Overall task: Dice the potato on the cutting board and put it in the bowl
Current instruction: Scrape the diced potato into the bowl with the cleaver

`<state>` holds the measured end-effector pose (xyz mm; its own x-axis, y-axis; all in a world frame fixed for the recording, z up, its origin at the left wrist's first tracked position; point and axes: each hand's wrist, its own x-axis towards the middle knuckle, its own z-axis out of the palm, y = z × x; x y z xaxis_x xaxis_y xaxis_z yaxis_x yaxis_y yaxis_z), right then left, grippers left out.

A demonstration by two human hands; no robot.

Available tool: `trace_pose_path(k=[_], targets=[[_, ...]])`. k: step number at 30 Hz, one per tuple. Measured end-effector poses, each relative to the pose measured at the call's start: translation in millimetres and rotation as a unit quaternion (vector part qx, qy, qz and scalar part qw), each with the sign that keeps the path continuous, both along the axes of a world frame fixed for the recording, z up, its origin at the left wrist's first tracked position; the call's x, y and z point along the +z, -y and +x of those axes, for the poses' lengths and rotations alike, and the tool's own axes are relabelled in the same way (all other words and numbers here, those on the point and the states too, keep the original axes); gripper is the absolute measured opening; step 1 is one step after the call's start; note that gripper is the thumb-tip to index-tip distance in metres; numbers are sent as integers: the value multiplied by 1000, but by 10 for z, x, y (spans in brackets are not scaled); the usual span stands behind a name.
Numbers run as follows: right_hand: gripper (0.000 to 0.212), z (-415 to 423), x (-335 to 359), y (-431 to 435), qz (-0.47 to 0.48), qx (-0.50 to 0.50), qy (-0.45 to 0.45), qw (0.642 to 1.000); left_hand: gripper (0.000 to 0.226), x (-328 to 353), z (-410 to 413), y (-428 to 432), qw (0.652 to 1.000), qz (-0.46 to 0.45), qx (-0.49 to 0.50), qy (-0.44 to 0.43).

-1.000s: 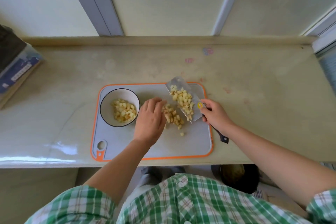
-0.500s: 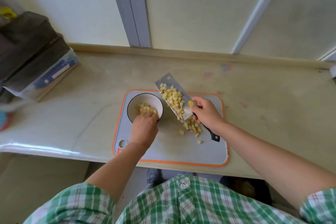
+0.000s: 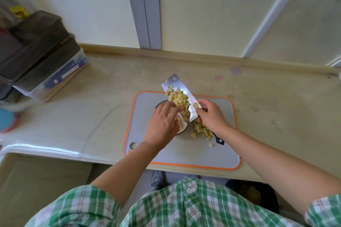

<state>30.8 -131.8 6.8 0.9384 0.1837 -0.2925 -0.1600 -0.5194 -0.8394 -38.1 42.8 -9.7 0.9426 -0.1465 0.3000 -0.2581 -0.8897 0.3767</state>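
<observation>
A grey cutting board with an orange rim [image 3: 217,155] lies on the counter. On its left part stands a white bowl [image 3: 182,128], mostly hidden under my left hand [image 3: 162,125]. My right hand [image 3: 210,116] grips the handle of a cleaver [image 3: 182,94], whose flat blade is tilted over the bowl and carries a heap of diced potato [image 3: 179,100]. The straight fingers of my left hand touch the dice on the blade. More potato dice [image 3: 201,131] lie on the board beside the bowl, partly under my right hand.
Dark boxes and a book [image 3: 40,57] are stacked at the counter's left end. A blue and pink round thing [image 3: 7,120] sits at the far left edge. Behind the counter rises a pale wall with a grey post [image 3: 142,9].
My right hand has carried the loaded cleaver left, over the bowl. My left hand has come up from the bowl's near side and now touches the dice on the blade.
</observation>
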Motion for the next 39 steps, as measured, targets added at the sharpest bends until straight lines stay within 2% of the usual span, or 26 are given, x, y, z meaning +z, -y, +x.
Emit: trace_pose_path(k=[2,4,9,13,16,19,25,28,30,34,39], targets=[[19,-17,-12,-80,3,-9,7,1000,59,28,78,-36,996,58,-66,-11],[19,-35,-31,-137,2,-12,14,1000,65,27,113,-28,990,97,-94,-38],[19,-93,-96,-124,-2,-23,24,999,60,-136,-48,-124,982,124,-113,-87],[19,-140,-133,-115,2,-41,35,999,42,-113,-85,-142,985,115,-125,-37],[18,-149,-147,-123,2,-43,43,998,50,12,32,-79,989,97,-115,-16],[17,-155,-136,-129,-1,-36,48,998,64,50,148,-39,986,117,-105,-54],[21,-163,-92,-62,2,-51,47,998,55,-164,-36,-154,980,128,-124,-88],[18,-182,-77,-48,16,-55,42,997,47,-78,28,-113,987,106,-111,-47],[14,-191,-79,-54,31,-55,37,997,53,27,157,-54,992,91,-84,-27],[9,-190,-80,-45,30,-46,47,997,61,35,278,-58,990,110,-59,-65],[11,-182,-37,28,16,-53,52,997,47,-115,-13,-191,985,117,-97,-82]])
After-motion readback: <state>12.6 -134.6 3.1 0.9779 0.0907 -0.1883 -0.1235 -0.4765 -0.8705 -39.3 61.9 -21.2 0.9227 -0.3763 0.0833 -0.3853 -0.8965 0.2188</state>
